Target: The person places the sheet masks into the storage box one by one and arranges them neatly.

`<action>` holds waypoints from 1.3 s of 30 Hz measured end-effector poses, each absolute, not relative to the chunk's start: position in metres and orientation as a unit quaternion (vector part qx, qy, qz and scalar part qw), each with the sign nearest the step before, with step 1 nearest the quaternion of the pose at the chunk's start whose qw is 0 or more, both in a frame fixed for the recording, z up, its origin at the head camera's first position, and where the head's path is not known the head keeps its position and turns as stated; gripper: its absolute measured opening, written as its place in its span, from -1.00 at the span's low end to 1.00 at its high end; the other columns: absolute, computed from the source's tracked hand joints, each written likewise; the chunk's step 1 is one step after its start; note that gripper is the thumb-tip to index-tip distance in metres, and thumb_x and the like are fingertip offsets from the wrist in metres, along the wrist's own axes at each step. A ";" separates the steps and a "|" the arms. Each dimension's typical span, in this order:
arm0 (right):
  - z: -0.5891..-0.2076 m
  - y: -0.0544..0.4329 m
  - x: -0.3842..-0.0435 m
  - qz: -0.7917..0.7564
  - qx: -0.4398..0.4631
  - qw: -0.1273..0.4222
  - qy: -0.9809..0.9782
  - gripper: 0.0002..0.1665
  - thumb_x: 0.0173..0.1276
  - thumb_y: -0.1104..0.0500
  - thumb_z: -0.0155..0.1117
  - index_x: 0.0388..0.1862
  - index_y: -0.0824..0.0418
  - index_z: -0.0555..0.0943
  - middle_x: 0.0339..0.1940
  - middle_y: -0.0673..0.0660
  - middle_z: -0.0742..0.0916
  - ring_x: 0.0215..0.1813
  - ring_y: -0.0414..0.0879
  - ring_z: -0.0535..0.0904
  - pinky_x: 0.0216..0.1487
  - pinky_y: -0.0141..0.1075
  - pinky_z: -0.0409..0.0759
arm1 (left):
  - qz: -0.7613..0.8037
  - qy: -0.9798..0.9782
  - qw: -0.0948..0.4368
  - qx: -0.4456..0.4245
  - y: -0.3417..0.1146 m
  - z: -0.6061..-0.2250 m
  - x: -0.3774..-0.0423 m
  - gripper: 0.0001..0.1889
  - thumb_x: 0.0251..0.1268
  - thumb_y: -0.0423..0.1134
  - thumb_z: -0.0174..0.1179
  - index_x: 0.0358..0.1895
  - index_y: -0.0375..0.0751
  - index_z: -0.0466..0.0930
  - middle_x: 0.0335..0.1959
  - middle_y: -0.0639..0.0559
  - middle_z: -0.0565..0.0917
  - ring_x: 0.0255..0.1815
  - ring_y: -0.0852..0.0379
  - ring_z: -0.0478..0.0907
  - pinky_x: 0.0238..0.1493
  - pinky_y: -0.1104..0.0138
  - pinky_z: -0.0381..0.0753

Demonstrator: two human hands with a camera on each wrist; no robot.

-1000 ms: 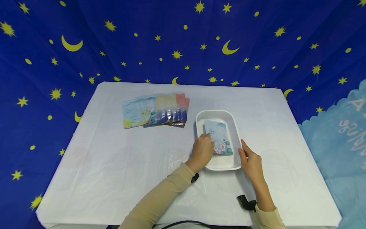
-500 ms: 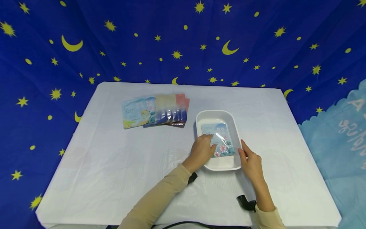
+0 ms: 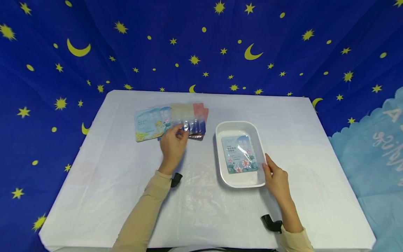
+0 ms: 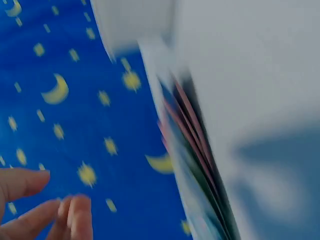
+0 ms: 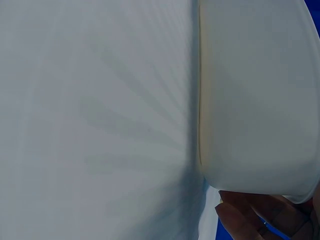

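In the head view my left hand (image 3: 174, 145) hovers at the front of a fanned row of flat sachets (image 3: 149, 124). The sachets run from light blue through beige and dark blue to pink. Its thumb and fingers stand apart in the left wrist view, with nothing between them. A white plastic tub (image 3: 242, 181) stands to the right, and a light-blue flowered sachet (image 3: 240, 154) lies flat inside it. My right hand (image 3: 277, 180) holds the tub's right wall near the front corner. In the right wrist view its fingers (image 5: 240, 215) touch the tub's outside.
A white cloth covers the table (image 3: 104, 182). Behind it hangs a blue curtain (image 3: 176, 45) with yellow stars and moons. A light-blue cloth (image 3: 374, 157) with white lettering hangs at the right. Black wrist cameras sit on both wrists.
The flowered sachet now lies flat in the tub, released by my left hand. That hand has moved left and away to the sachet row. My right hand stays on the tub.
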State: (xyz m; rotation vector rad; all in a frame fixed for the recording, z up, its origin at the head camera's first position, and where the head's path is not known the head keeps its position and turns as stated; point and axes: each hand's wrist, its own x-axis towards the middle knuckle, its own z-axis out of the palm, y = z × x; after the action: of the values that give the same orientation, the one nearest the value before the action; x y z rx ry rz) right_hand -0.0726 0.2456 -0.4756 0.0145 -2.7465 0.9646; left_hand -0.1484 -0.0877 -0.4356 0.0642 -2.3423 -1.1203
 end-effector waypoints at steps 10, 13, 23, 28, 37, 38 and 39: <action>-0.477 0.245 -0.073 0.326 0.001 0.111 -0.939 -0.52 0.47 0.26 0.11 0.33 0.38 0.44 -0.11 0.49 0.71 -0.35 0.18 0.69 -0.54 -0.30 0.55 | -0.388 -0.856 0.240 0.245 -0.181 -0.446 -0.167 -0.37 0.21 -0.22 0.35 0.35 -0.25 0.41 0.18 -0.38 0.43 0.25 -0.29 0.29 0.22 -0.08 0.32; -0.478 0.246 -0.073 0.324 -0.001 0.112 -0.939 -0.52 0.47 0.26 0.12 0.32 0.39 0.44 -0.11 0.48 0.71 -0.36 0.18 0.69 -0.55 -0.33 0.54 | -0.390 -0.853 0.210 0.277 -0.197 -0.451 -0.172 -0.26 0.21 -0.19 0.35 0.44 -0.28 0.26 0.26 -0.42 0.34 0.33 -0.31 0.21 0.32 -0.07 0.25; -0.477 0.246 -0.073 0.324 -0.007 0.100 -0.941 -0.51 0.48 0.25 0.10 0.34 0.38 0.43 -0.11 0.48 0.72 -0.39 0.12 0.66 -0.56 -0.37 0.51 | -0.380 -0.868 0.084 0.308 -0.220 -0.469 -0.178 -0.02 0.19 -0.03 0.35 0.51 -0.41 -0.03 0.37 -0.57 0.16 0.37 -0.43 0.13 0.39 -0.14 0.17; -0.477 0.246 -0.073 0.321 -0.003 0.098 -0.942 -0.51 0.48 0.25 0.11 0.34 0.39 0.43 -0.13 0.47 0.72 -0.41 0.10 0.64 -0.56 -0.37 0.51 | -0.342 -0.884 0.040 0.316 -0.222 -0.473 -0.179 -0.01 0.16 0.05 0.34 0.45 -0.53 0.04 0.31 -0.62 0.18 0.31 -0.43 0.17 0.33 -0.10 0.23; -0.477 0.246 -0.073 0.319 -0.003 0.104 -0.942 -0.51 0.47 0.26 0.12 0.33 0.40 0.44 -0.15 0.47 0.72 -0.41 0.10 0.64 -0.56 -0.34 0.51 | -0.280 -0.913 0.009 0.298 -0.224 -0.476 -0.183 -0.30 0.08 0.03 0.41 -0.02 -0.63 0.48 0.09 -0.53 0.32 0.15 -0.36 0.25 0.10 -0.02 0.30; -0.477 0.246 -0.073 0.319 -0.003 0.105 -0.942 -0.51 0.46 0.26 0.12 0.32 0.40 0.44 -0.15 0.47 0.73 -0.41 0.10 0.64 -0.56 -0.34 0.51 | -0.276 -0.914 0.003 0.296 -0.225 -0.476 -0.184 -0.31 0.09 0.02 0.41 -0.01 -0.63 0.48 0.09 -0.53 0.32 0.15 -0.36 0.26 0.09 -0.03 0.32; -0.477 0.246 -0.073 0.319 -0.003 0.106 -0.942 -0.51 0.46 0.26 0.12 0.32 0.40 0.44 -0.15 0.48 0.73 -0.41 0.10 0.64 -0.56 -0.34 0.51 | -0.272 -0.916 -0.001 0.294 -0.225 -0.476 -0.185 -0.31 0.09 0.01 0.40 -0.01 -0.63 0.48 0.10 -0.53 0.31 0.15 -0.37 0.27 0.08 -0.03 0.34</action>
State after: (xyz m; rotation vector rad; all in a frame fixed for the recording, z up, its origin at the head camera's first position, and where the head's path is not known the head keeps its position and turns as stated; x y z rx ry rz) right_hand -0.0729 0.2463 -0.4767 -0.0078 -2.7754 0.9390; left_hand -0.1846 -0.2250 -0.4764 0.9248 -2.8810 -0.8557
